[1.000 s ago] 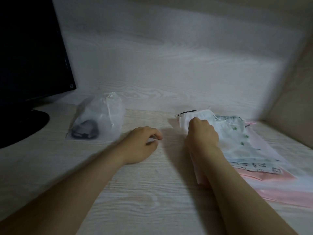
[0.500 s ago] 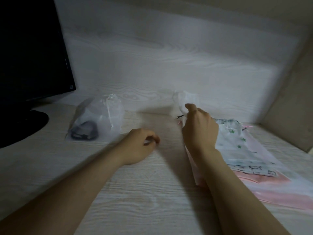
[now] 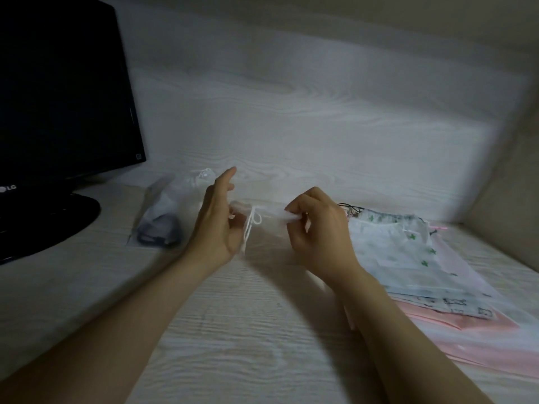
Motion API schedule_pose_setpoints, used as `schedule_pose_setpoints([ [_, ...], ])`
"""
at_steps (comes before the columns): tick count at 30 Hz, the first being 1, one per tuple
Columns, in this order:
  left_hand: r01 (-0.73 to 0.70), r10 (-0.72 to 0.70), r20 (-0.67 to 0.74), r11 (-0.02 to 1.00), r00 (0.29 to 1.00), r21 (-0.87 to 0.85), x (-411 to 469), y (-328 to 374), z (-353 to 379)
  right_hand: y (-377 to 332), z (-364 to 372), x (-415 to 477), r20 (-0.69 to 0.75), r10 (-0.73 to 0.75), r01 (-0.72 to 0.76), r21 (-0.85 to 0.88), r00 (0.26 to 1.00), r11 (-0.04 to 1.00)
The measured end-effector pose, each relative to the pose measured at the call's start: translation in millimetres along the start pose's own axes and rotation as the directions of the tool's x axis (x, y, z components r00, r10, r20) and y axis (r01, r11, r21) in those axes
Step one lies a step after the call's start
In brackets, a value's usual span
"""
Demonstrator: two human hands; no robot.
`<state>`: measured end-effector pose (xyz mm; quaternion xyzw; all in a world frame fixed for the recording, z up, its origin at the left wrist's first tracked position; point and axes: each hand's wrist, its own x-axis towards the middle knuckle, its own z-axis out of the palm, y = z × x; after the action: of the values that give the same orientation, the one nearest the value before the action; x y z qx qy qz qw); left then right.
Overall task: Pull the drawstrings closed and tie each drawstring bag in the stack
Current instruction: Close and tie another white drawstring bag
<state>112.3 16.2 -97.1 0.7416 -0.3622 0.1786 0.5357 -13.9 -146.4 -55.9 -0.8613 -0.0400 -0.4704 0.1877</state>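
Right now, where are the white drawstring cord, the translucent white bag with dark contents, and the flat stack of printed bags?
white drawstring cord (image 3: 249,228): head view, hanging strands.
translucent white bag (image 3: 164,217): head view, middle.
stack of printed bags (image 3: 390,249): head view, top bag.

Open desk (image 3: 248,330) between filled bag (image 3: 166,217) and stack (image 3: 408,258); monitor (image 3: 58,97) left.

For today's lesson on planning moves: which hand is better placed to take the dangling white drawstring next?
Left. The left hand sits right beside the dangling drawstring, while the right hand is busy pinching the white bag at its top edge.
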Motion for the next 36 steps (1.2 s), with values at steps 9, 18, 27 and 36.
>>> schedule_pose_setpoints([
  [9,-0.071,0.044,0.085,0.935,0.995,0.348,1,7,-9,6,-1,-3,0.007,0.127,-0.125,-0.097,0.992,0.987],
  [18,-0.051,0.106,-0.154,0.944,0.982,0.325,7,5,-19,-3,2,-7,0.263,0.431,-0.46,0.057,0.863,0.886],
  [27,0.097,-0.068,-0.109,0.954,0.992,0.282,1,18,-21,10,6,-12,0.275,0.542,-0.553,-0.042,0.794,0.832],
  [36,0.208,-0.21,-0.035,0.91,0.977,0.358,-4,27,-21,-9,-7,-2,0.149,0.479,-0.487,0.016,0.865,0.874],
])
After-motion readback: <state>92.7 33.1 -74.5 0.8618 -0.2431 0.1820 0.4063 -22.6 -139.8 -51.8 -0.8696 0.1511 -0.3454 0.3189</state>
